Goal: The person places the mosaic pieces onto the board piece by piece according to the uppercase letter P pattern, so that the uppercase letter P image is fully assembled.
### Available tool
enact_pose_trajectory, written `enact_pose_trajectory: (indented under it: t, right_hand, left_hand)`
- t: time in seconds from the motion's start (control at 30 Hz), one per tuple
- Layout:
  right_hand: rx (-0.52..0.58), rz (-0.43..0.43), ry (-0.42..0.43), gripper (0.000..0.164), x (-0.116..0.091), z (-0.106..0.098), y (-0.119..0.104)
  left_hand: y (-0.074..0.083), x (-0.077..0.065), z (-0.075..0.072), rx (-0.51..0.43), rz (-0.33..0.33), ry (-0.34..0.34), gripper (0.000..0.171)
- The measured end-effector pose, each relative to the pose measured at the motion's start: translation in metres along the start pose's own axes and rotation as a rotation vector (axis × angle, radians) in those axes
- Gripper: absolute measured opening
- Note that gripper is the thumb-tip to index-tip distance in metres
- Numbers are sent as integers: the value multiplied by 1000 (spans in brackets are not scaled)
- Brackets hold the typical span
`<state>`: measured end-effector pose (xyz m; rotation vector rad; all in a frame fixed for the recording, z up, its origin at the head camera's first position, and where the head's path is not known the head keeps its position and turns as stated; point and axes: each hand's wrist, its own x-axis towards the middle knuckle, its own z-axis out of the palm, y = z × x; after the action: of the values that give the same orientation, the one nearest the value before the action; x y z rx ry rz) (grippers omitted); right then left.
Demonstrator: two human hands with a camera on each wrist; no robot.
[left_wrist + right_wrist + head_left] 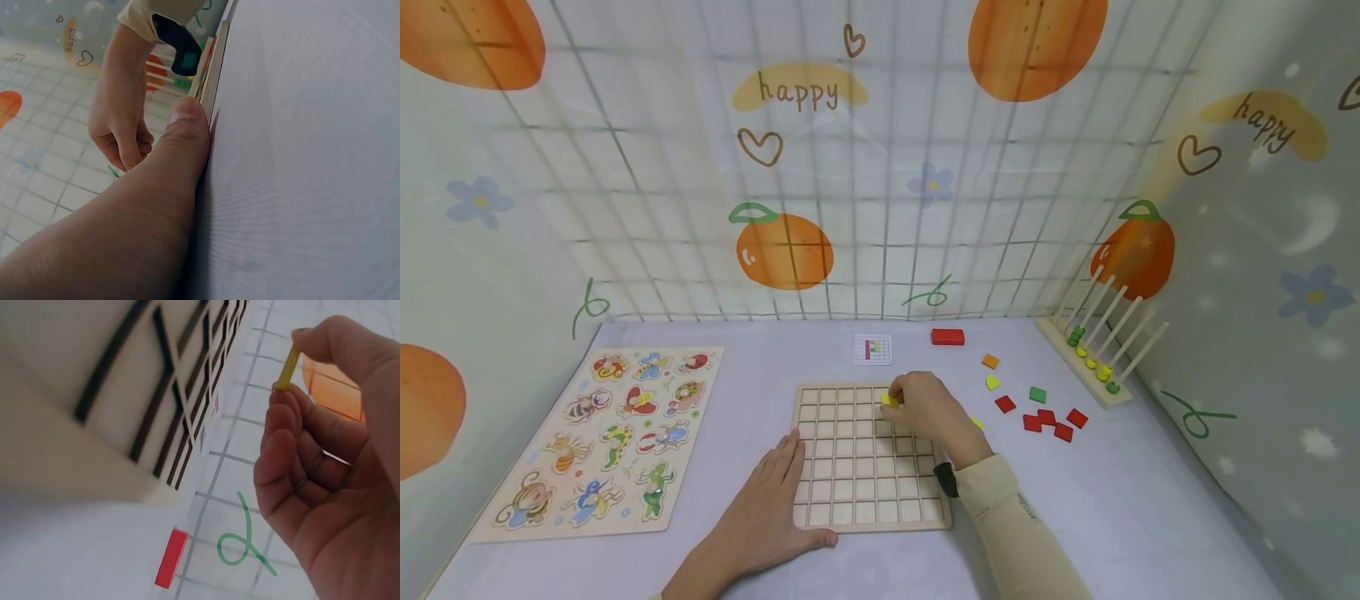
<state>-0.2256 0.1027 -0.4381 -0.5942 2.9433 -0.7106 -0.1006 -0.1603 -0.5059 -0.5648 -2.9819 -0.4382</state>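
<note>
Above the far rows of a wooden grid board (846,490), my right hand (931,410) pinches a small yellow tile (889,401) between thumb and forefinger. The right wrist view shows the tile edge-on and apart from the board, with the other fingers curled below it. My left hand (762,510) rests at the board's near left corner, its fingers straight along the left side and its thumb (185,112) by the front edge. The right hand and forearm hide some of the board's right-hand squares.
Behind the board lie a small pattern card (872,350) and a red block (947,337). Loose tiles, including a green tile (1037,395) and several red ones, are scattered to the right. A peg stand (1116,398) is farther right; an insect puzzle (688,467) lies left.
</note>
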Motion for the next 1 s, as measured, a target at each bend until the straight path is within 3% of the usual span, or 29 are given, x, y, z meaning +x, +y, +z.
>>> enact_pose_trajectory:
  t: [1.0]
  right_hand:
    - [-7, 90, -71, 19, 11, 18, -6]
  left_hand:
    - [-1, 0, 3, -7, -8, 7, 141]
